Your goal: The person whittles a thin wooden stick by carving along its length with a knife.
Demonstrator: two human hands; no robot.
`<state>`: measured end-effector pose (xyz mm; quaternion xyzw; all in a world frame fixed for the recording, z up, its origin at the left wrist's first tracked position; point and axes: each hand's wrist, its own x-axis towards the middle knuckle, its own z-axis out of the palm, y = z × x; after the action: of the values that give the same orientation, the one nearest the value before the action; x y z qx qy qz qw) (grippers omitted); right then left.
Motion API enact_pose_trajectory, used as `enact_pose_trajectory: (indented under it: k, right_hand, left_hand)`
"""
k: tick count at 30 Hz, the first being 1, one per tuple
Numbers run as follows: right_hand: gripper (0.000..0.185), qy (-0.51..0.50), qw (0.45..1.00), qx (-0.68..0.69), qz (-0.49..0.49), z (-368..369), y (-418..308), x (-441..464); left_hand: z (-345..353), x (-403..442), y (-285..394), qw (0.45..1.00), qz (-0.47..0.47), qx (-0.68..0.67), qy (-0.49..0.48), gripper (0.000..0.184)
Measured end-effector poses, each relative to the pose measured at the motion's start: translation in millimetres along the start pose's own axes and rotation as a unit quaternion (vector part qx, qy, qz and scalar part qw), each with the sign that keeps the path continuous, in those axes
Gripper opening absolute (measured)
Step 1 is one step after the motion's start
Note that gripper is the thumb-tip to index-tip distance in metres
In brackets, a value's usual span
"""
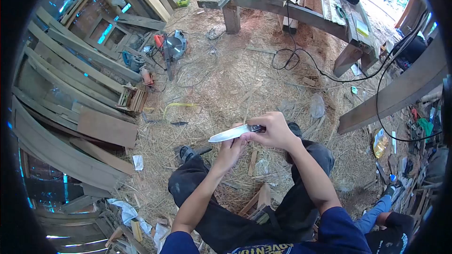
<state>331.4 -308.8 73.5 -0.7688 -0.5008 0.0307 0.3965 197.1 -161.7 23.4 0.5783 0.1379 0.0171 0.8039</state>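
Note:
A knife (229, 134) with a broad, shiny blade points left in front of my knees. My right hand (274, 130) is closed around its dark handle. Just under the blade, the fingers of my left hand (230, 153) are curled and pressed together, partly hidden by the knife. A thin pale wooden stick (246, 114) rises from behind the blade between the hands; its lower end is hidden, and it appears to be in my left grip. Both hands are close together, nearly touching at the thumbs.
Shavings cover the floor. A circular saw (174, 46) and other power tools lie at the upper left, near leaning boards (70, 136). A wooden workbench (301, 7) stands ahead, with a black cable (329, 77) trailing. Another person (388, 233) sits at lower right.

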Motion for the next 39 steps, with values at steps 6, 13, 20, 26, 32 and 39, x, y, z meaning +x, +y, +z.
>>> enact_pose_trajectory:
  k: [6,13,20,26,32,39]
  right_hand:
    - [0.041,0.026,0.999,-0.026,-0.015,2,7,-11]
    - [0.043,0.054,0.996,-0.073,-0.023,-3,14,-21]
    - [0.035,0.336,0.905,-0.035,0.259,-75,74,-28]
    - [0.038,0.241,0.931,-0.164,0.221,-55,56,-46]
    - [0.039,0.138,0.979,-0.09,0.12,-22,29,-15]
    - [0.036,0.06,0.998,-0.001,0.018,11,8,-4]
  left_hand:
    - [7,-2,7,0.999,-0.048,0.003,-0.025,0.022]
    - [15,-2,9,0.997,-0.067,-0.016,-0.046,0.016]
    - [21,-27,-1,0.989,-0.065,-0.038,-0.124,0.014]
    - [-23,-8,-9,0.997,-0.046,-0.021,0.063,0.024]
    - [-7,5,15,0.998,0.016,-0.047,0.037,0.026]
    - [5,18,-3,0.999,0.035,0.007,0.026,0.03]
